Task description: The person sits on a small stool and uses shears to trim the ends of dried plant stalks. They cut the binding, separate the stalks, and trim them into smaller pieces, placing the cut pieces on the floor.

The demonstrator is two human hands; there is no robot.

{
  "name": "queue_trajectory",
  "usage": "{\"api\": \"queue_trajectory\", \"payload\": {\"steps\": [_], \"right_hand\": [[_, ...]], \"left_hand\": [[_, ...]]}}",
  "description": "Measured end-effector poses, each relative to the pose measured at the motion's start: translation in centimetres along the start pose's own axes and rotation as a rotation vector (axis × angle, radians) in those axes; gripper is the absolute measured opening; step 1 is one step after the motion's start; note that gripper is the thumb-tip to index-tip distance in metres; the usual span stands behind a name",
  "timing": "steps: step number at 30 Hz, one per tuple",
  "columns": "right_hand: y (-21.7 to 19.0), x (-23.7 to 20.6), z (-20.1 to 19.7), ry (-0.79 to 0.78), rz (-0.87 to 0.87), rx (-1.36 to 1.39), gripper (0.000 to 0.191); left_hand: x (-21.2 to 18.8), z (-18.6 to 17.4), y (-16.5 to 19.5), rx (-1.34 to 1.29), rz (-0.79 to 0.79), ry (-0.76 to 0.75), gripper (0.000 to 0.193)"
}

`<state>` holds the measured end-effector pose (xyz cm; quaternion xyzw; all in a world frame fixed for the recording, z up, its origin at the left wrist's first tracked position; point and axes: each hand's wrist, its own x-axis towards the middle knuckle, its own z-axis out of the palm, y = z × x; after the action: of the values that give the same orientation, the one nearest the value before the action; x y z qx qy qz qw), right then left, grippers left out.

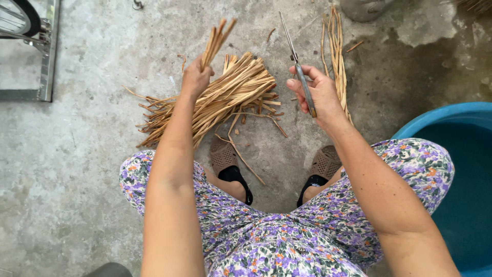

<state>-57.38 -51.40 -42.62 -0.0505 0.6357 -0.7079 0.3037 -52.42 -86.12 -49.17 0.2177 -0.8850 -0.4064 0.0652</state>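
Observation:
My left hand (196, 78) is closed around a few tan bamboo strips (216, 40), held upright above a heap of similar strips (225, 97) lying on the concrete floor. Gripped in my right hand (316, 95) is a slim knife (295, 56) with a metal handle, its thin blade pointing up and away from me. A small bundle of longer strips (335, 56) lies on the floor just behind that hand. I sit low, knees apart, in floral trousers, with both feet in brown slip-on shoes (223, 154).
A blue plastic tub (451, 154) stands at my right knee. A metal stand and a wheel (31, 31) fill the upper left corner. A grey object (361, 9) sits at the top edge. Loose slivers (246, 159) lie near my feet.

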Motion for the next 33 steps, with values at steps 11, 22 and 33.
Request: {"api": "queue_trajectory", "payload": {"steps": [11, 22, 33], "right_hand": [[-4.3, -1.4, 0.7, 0.006, -0.439, 0.285, 0.04], [-4.6, -4.2, -1.6, 0.108, -0.606, 0.219, 0.037], [-0.6, -8.6, -3.6, 0.089, -0.454, -0.002, 0.009]], "left_hand": [[-9.7, -5.4, 15.3, -0.236, 0.122, -0.161, 0.02], [-13.0, 2.7, 15.6, -0.645, 0.182, -0.61, 0.033], [-15.7, 5.2, 16.4, -0.846, 0.177, -0.619, 0.021]]}}
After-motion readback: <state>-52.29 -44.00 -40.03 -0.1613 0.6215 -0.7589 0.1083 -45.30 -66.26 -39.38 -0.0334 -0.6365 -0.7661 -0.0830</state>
